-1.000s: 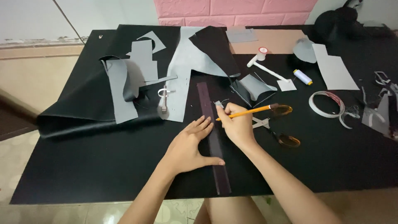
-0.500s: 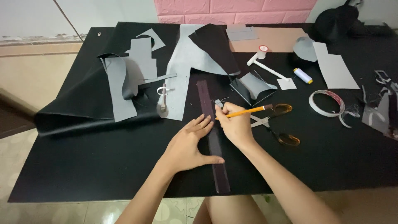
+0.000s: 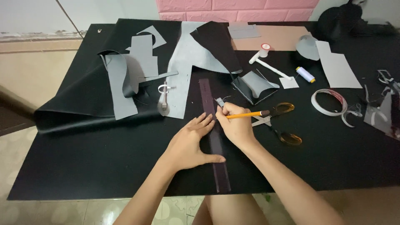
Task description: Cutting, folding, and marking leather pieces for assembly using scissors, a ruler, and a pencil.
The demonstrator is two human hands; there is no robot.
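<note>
Pinning a dark ruler [image 3: 213,139] flat, long axis running away from the body.
Left hand [image 3: 189,143] spread open on it; right hand [image 3: 235,125] (nearer its far end) grips a pencil [image 3: 246,114].

Dark ruler [image 3: 213,137] flat; orange pencil [image 3: 246,115] tilted.

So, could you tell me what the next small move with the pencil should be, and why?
Probably draw the orange pencil toward the body along the dark ruler's right edge. The right hand holds its tip near the ruler's upper part, the left hand lies flat pinning the ruler to the black sheet, and most of the edge lies below the tip.
</note>
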